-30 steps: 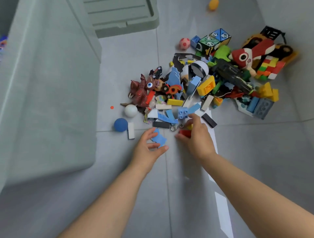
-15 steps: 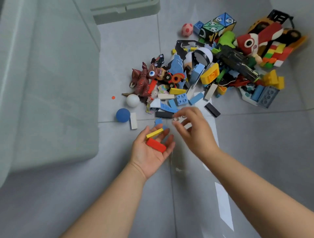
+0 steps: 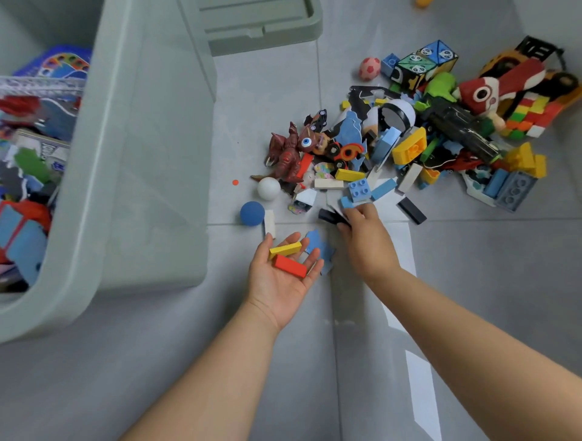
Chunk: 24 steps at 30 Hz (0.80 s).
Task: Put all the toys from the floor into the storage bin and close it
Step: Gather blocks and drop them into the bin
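Note:
My left hand [image 3: 280, 277] lies palm up just above the floor, carrying a yellow block [image 3: 286, 248] and a red block [image 3: 289, 266] on its straight fingers. To its right, my right hand [image 3: 365, 239] reaches into the near edge of the toy pile [image 3: 409, 138] and pinches a black block [image 3: 329, 216] between thumb and fingers. A blue foam piece [image 3: 316, 240] lies on the floor between the two hands. The grey-green storage bin [image 3: 104, 157] stands open at the left, with several toys inside.
The bin's lid [image 3: 261, 34] lies on the floor at the top. A blue ball [image 3: 252, 213], a white ball [image 3: 268, 188] and a white block [image 3: 269, 222] sit left of the pile, near a red monster figure [image 3: 286, 154]. An orange ball [image 3: 422, 2] lies far off.
The red and yellow blocks went from my right hand into my upturned left palm. My right hand then reached forward to the black block. The view swung left, showing the bin's inside.

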Motion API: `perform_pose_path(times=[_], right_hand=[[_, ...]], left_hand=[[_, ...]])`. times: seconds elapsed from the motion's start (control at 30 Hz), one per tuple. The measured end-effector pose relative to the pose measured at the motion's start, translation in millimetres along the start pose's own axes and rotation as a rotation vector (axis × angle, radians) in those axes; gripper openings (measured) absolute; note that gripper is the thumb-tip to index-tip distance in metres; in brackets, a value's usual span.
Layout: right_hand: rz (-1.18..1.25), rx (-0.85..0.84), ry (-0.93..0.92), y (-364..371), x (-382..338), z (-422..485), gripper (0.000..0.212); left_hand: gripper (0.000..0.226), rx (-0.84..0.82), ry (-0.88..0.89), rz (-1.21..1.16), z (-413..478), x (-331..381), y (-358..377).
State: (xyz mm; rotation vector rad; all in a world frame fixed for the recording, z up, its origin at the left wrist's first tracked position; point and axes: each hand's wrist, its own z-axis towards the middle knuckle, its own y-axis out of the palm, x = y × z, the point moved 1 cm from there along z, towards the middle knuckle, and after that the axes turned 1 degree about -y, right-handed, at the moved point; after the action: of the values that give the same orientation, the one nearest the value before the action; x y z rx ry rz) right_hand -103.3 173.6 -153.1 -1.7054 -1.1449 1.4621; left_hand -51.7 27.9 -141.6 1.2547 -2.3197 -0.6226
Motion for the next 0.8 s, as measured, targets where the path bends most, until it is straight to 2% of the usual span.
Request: perform_pose_path(times=[0.07,0.13,0.23,0.27,0.33,0.43,0.5,0.57,0.63,0.7,0.8], right_hand=[[0.222,0.073,0.036,-8,-14,-16,0.016],[0.327,0.014,-0.028,-14,-39,-37,0.017],[0.332,-0.157,-0.136,-15,-65,-64,0.037],[0.331,-0.169,-0.159,-14,-65,-69,0.041],[0.363,-0.088,-0.155,-17,-59,-70,0.034],[0.266,0.021,0.005,-13,-36,-55,0.031],[0.091,-0.064,0.098,0,-22,-43,0.046],[-0.088,-0.153,0.041,14,-16,-37,0.052],[-0.18,-0.165,-0.06,25,-16,-35,0.046],[-0.16,-0.159,-0.077,31,-17,-31,0.041],[-0.023,-0.142,0.005,31,-20,-23,0.041]], left_hand=[[0.043,-0.018,-0.012,0.001,1,-1,0],[0.045,-0.053,-0.019,-0.013,0,-2,0],[0.043,-0.075,-0.004,-0.037,-1,-1,-2],[0.04,-0.075,0.006,-0.031,-2,1,-2],[0.034,-0.068,0.016,-0.013,-4,3,-2],[0.034,-0.058,0.031,0.004,-4,5,-7],[0.037,-0.047,0.044,0.024,-4,6,-11],[0.041,-0.042,0.054,0.047,-4,7,-15],[0.05,-0.043,0.06,0.052,-5,8,-17],[0.058,-0.036,0.068,0.042,-6,9,-20],[0.064,-0.035,0.066,0.004,-7,11,-23]])
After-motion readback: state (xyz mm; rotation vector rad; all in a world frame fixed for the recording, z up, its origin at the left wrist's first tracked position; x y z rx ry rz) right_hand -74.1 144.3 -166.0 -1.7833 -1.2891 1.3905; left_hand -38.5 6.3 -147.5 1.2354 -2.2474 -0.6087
